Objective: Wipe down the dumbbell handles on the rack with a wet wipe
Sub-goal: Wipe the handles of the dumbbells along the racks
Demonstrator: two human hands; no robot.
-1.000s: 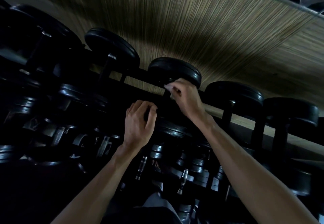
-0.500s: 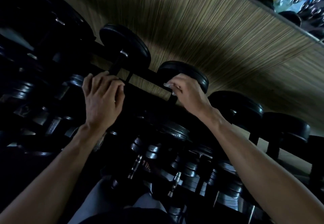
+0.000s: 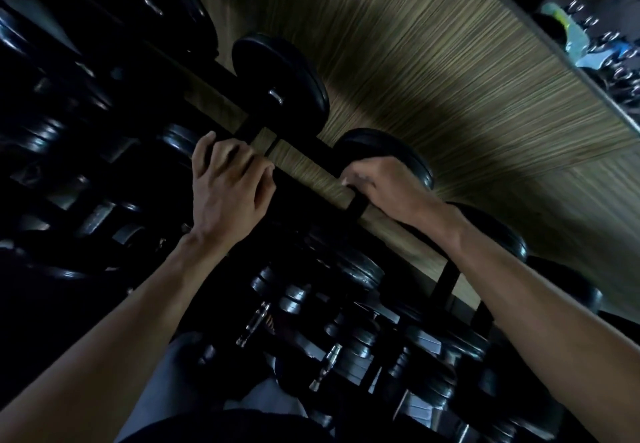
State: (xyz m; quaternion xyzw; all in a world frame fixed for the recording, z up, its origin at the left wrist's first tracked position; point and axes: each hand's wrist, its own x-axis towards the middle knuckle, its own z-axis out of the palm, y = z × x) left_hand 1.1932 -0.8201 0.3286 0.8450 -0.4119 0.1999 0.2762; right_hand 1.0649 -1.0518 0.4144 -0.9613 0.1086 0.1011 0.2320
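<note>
While the right hand curls over a dumbbell on the top row of the rack, a sliver of white wipe peeks from its fingertips, so it seems clamped on the wipe against a handle hidden beneath it. Just left, the left hand hooks its fingers over a dark bar beside the neighbouring dumbbell (handle or rail, I cannot tell). Judging by this, wiping is midway: next the wipe must slide along this handle, then cross to the next.
</note>
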